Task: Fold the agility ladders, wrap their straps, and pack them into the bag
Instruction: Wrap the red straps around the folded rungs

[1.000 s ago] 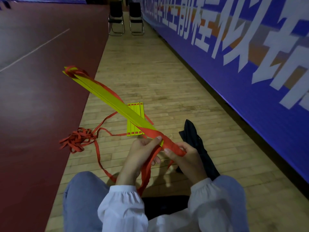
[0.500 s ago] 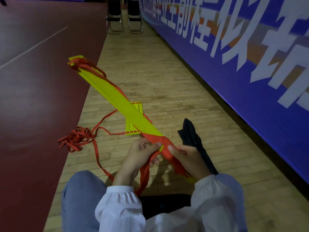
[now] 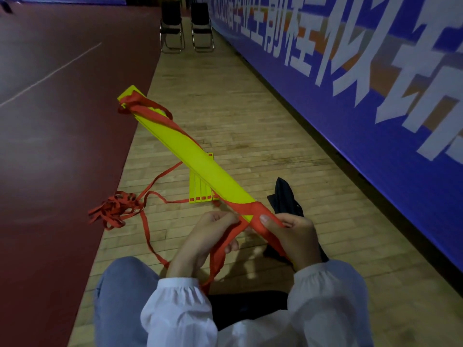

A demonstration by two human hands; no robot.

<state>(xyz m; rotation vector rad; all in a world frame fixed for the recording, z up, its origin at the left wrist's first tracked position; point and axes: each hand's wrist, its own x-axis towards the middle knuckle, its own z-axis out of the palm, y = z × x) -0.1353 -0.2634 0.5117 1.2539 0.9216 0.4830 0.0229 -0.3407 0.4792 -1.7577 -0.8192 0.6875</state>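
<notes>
**Wrapping the strap.** The folded ladder (image 3: 200, 159) slants from lower centre toward upper left. The right hand (image 3: 298, 236) grips its near end, thumb pressed on the strap (image 3: 251, 210) turns and fingers curled beneath. The left hand (image 3: 200, 236) pinches the free strap just left of the wrap. Judged good practice: pull the strap taut and flat, lay turns side by side, and pin them with the thumb. The bag (image 3: 283, 199) lies on the floor (image 3: 250, 108), centre right. A second ladder (image 3: 200, 192) lies behind.

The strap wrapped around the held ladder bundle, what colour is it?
The strap is red-orange; the head view shows it best.
</notes>
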